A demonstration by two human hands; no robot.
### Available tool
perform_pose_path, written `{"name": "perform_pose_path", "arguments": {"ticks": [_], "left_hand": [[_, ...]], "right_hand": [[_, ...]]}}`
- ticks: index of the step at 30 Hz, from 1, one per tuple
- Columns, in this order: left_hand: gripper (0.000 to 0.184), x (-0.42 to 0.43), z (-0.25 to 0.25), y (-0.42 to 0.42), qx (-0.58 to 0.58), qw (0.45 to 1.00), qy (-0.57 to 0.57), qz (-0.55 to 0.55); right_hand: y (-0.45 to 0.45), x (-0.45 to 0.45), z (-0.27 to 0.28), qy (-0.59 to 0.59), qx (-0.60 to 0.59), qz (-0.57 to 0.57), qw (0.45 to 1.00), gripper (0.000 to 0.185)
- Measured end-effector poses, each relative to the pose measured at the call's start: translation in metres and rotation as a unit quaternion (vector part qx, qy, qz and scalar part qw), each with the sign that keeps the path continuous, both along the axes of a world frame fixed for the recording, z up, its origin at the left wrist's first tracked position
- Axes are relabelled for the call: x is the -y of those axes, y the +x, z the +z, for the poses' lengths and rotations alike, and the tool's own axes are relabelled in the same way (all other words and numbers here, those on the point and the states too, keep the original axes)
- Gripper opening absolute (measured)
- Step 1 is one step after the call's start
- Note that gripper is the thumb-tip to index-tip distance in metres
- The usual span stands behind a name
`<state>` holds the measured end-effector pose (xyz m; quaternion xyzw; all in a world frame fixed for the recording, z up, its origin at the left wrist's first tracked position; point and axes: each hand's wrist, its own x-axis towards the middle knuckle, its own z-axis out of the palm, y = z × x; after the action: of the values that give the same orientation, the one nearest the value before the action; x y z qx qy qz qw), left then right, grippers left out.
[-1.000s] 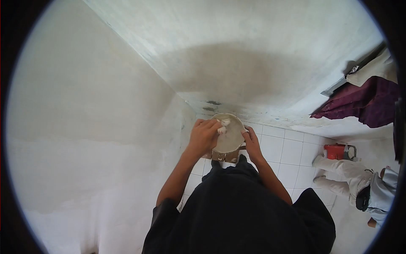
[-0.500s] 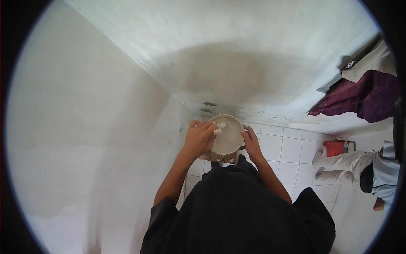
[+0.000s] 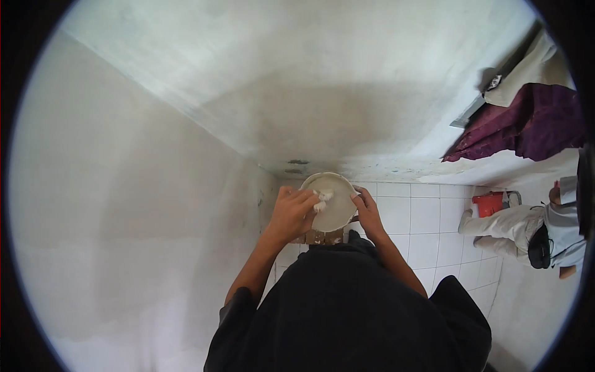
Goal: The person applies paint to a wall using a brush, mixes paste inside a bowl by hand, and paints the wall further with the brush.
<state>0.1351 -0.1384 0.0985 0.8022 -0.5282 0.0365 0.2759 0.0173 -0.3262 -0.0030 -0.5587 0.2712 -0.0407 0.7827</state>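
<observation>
A round, pale bucket [image 3: 336, 216] with a whitish inside is in front of my body, near the corner of the walls. My right hand [image 3: 367, 214] is closed on its right rim, thumb over the edge and fingers outside. Bent over the left side of the bucket, my left hand [image 3: 291, 212] has its fingers curled together. White, lumpy material [image 3: 322, 199] shows at those fingertips; I cannot tell whether it is a held piece or paste coating them. Below the bucket a brown, white-spotted wooden surface [image 3: 316, 237] partly shows.
Bare plastered walls [image 3: 155, 186] meet left of the bucket. White tiles [image 3: 396, 214] cover the floor. At right, a maroon cloth [image 3: 527, 121] hangs on the wall, and another person [image 3: 511, 226] stands beside a red bucket [image 3: 488, 203].
The view has shifted slightly. My left fingers have moved a little lower relative to the bucket, while my right hand keeps its hold on the rim. The other person has shifted posture.
</observation>
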Motion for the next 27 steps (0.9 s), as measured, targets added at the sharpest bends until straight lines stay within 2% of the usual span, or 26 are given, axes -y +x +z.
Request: {"name": "perform_pose_path", "arguments": {"ticks": [3,5,7,11,16,20,24,26,27], "left_hand": [[0.034,0.015,0.004,-0.004,-0.035,0.999,0.003,-0.039],[0.035,0.035,0.01,-0.003,-0.037,0.997,0.004,-0.066],[0.035,0.071,0.012,-0.001,-0.037,0.993,0.004,-0.11],[0.035,0.155,0.014,0.004,-0.023,0.981,0.031,-0.192],[0.037,0.269,0.0,-0.006,-0.002,0.971,0.014,-0.241],[0.039,0.289,0.022,-0.025,-0.048,0.967,-0.012,-0.249],[0.035,0.278,0.048,-0.029,-0.063,0.971,-0.043,-0.228],[0.034,0.267,0.074,-0.028,-0.02,0.98,-0.045,-0.194],[0.033,0.266,0.115,-0.031,0.019,0.984,-0.012,-0.174]], "right_hand": [[-0.007,0.014,-0.017,-0.035,-0.004,-0.022,0.999,0.042],[-0.015,0.024,-0.001,-0.013,-0.006,-0.061,0.998,0.043],[-0.027,0.045,0.0,0.011,-0.006,-0.085,0.996,0.043],[-0.05,0.093,-0.013,-0.028,0.005,-0.182,0.983,0.041],[-0.085,0.181,-0.025,-0.028,0.005,-0.215,0.976,0.041],[-0.106,0.224,0.037,-0.053,-0.03,-0.172,0.983,0.043],[-0.099,0.238,0.047,-0.088,-0.016,-0.15,0.985,0.044],[-0.089,0.234,0.081,-0.087,-0.014,-0.119,0.989,0.045],[-0.084,0.232,0.113,-0.054,-0.014,-0.103,0.993,0.046]]}}
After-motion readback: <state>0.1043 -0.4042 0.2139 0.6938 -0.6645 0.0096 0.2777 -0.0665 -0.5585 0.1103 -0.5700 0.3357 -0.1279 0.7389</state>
